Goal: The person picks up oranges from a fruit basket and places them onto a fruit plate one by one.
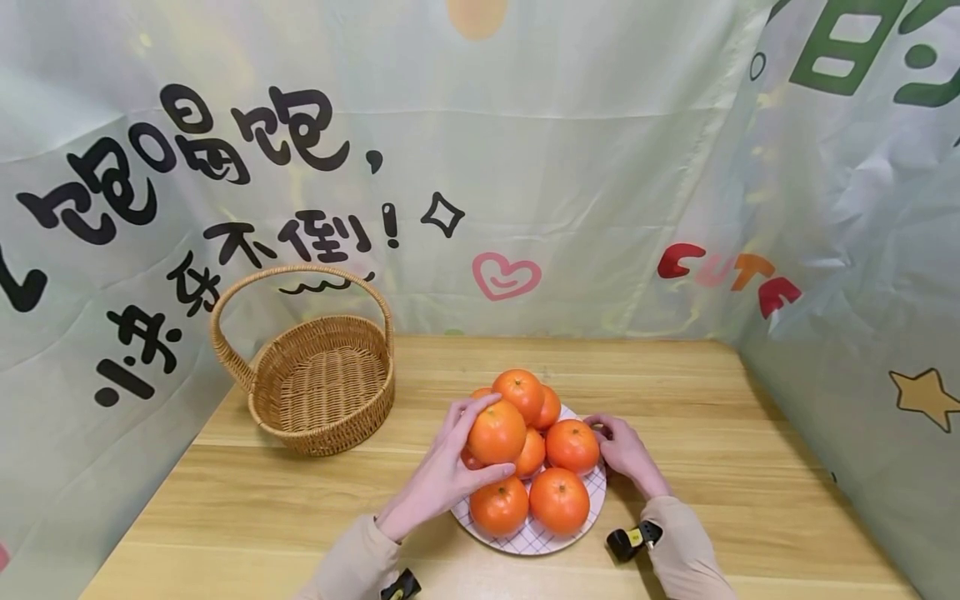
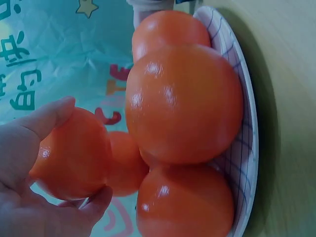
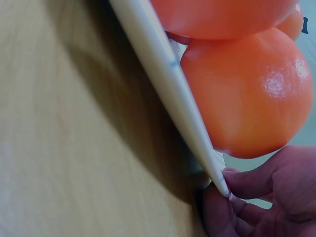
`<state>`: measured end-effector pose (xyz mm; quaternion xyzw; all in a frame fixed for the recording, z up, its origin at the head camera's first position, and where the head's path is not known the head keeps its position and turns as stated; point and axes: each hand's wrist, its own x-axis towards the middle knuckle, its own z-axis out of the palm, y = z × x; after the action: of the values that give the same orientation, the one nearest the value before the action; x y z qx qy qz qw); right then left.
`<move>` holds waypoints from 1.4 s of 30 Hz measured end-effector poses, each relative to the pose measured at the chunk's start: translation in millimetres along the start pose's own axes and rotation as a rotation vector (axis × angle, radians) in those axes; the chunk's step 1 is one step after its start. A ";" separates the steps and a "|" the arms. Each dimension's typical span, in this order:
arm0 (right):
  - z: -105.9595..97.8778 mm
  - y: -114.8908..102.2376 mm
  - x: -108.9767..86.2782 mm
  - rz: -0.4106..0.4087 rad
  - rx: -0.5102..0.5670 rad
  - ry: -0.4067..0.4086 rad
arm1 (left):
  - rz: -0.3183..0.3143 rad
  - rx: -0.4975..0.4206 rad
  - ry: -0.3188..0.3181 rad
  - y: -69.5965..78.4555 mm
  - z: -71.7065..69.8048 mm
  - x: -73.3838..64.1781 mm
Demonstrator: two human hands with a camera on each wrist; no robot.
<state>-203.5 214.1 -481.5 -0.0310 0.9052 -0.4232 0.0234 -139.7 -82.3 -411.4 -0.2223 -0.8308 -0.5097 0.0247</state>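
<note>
My left hand [image 1: 444, 468] grips an orange [image 1: 497, 432], thumb below it and fingers curved over its far side. That orange overlaps the others heaped on a white plate with a checked pattern [image 1: 525, 543]. In the left wrist view, the held orange [image 2: 74, 155] is up beside the pile, close to a smaller-looking one behind. My right hand [image 1: 624, 450] is at the plate's right edge. The right wrist view shows its thumb and fingers [image 3: 249, 183] pinching the plate rim [image 3: 168, 86], just below an orange [image 3: 252, 94] on the plate.
A wicker basket [image 1: 322, 437] with a tall arched handle stands at the back left of the wooden table [image 1: 247, 517], nothing in it. Printed cloth [image 1: 570, 200] hangs behind the table and along both sides. Several oranges sit close together on the plate.
</note>
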 end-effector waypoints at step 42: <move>-0.2 0.4 -0.1 0.006 0.000 0.000 | 0.042 0.077 -0.087 3.2 30.2 2.6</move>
<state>-203.5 214.5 -481.7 -0.0282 0.9054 -0.4229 0.0248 -135.1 -54.3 -422.5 -0.2606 -0.8453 -0.4663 0.0076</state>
